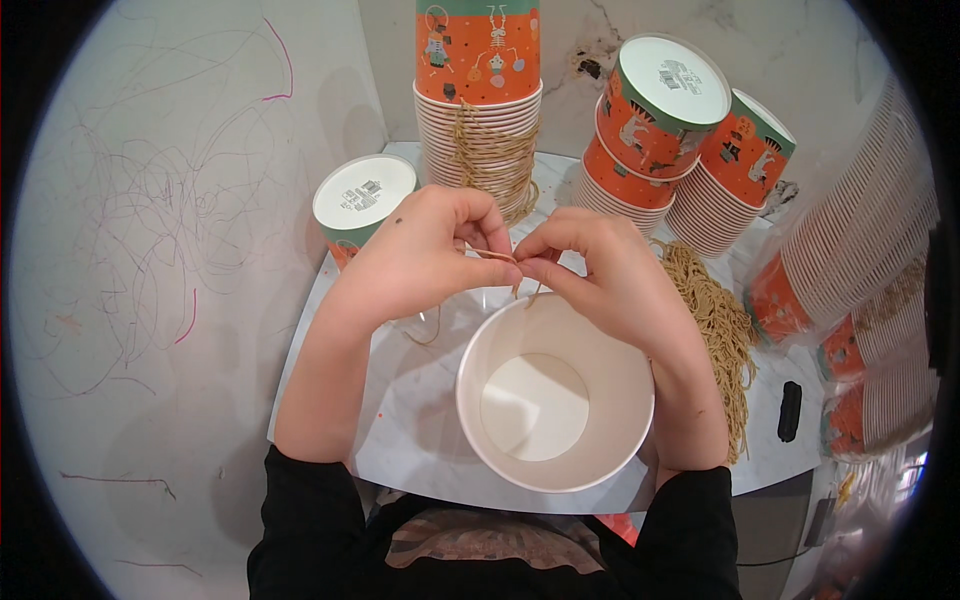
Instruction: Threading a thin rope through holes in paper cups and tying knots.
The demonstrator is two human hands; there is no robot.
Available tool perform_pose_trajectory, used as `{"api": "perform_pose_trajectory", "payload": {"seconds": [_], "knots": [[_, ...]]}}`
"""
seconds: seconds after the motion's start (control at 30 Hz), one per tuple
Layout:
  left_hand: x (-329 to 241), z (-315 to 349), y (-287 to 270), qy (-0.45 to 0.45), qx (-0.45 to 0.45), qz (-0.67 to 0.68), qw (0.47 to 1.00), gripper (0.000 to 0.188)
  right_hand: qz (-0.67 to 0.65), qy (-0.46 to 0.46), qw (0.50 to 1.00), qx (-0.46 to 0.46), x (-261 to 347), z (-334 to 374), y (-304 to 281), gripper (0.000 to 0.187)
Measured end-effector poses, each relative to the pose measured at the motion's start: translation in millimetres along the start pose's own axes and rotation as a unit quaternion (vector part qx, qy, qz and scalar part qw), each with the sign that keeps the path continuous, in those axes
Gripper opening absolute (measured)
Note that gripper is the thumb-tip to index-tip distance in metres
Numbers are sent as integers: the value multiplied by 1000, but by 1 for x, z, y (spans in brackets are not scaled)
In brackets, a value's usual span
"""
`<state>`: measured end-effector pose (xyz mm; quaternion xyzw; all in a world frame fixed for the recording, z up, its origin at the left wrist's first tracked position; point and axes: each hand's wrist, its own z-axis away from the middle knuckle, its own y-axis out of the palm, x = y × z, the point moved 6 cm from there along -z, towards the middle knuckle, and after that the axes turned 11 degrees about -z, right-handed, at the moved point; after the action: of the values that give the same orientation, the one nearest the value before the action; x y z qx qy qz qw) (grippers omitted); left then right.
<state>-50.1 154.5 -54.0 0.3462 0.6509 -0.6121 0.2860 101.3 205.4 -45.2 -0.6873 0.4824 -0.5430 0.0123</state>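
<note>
Close together over the far rim of a white-lined paper bucket [615,395], both my hands pinch a thin tan cord. My left hand [425,250] has thumb and finger closed on the cord [487,253]. My right hand [600,265] pinches it at the same spot, fingertips nearly touching the left ones. Short ends dangle below the fingers, and another loose strand hangs beneath the left hand. The bucket stands upright on the table with its inside bare. Whether the cord is knotted is hidden by my fingertips.
Tall stacks of nested orange-and-green buckets [480,60] stand at the back, one draped with cord loops. A heap of tan cords [715,330] lies right of my right forearm, near a small black object [790,411]. Bagged bucket stacks [850,220] are far right; a scribbled wall [150,250] is left.
</note>
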Motion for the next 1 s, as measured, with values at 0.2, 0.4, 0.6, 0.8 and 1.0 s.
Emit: {"api": "perform_pose_trajectory", "payload": {"seconds": [0.2, 0.4, 0.6, 0.8, 1.0], "knots": [[3, -7, 1, -25, 19, 35, 999, 19, -12, 23, 1000, -6, -2, 1, -3, 14], [8, -9, 2, -29, 31, 47, 998, 17, -56, 31, 998, 6, -1, 1, -7, 9], [13, -13, 12, -5, 71, 48, 996, 20, -36, 23, 998, 36, 8, 3, -6, 11], [20, -20, 11, -30, 48, 128, 990, 17, -1, 4, 1000, 15, 9, 3, -4, 23], [28, -27, 17, -33, 48, 196, 979, 12, 36, 34, 999, -18, 6, 2, -3, 21]]}}
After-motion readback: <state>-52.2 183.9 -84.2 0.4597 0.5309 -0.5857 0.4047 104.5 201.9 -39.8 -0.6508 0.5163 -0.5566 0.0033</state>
